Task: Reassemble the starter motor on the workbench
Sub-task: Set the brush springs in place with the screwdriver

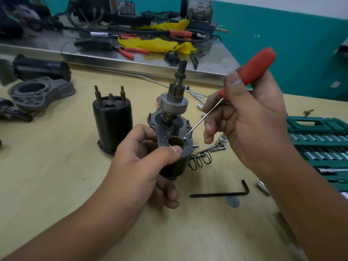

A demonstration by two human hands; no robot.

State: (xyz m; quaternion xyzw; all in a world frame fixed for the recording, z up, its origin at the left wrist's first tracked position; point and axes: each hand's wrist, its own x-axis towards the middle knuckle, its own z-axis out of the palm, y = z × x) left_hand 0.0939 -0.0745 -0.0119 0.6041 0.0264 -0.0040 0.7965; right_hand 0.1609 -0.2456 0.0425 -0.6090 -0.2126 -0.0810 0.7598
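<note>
The starter motor assembly (174, 113) stands upright at the middle of the wooden workbench (56, 185), its pinion gear and shaft pointing up. My left hand (148, 166) grips its dark lower body, thumb on the rim by a brass bushing (175, 142). My right hand (244, 121) holds a red-handled screwdriver (256, 65); its thin blade tip sits on a small screw (185, 137) in the plate beside the bushing. A black cylindrical solenoid (112, 123) with two studs stands to the left. A grey cast nose housing (40, 93) and a black motor casing (40, 67) lie at the far left.
A coil spring (200, 159), bolts (216, 147) and a black hex key (220, 194) lie right of the motor. A green socket set case (318, 144) is open at the right. A steel table (131, 57) behind carries pliers, cables and yellow cloth.
</note>
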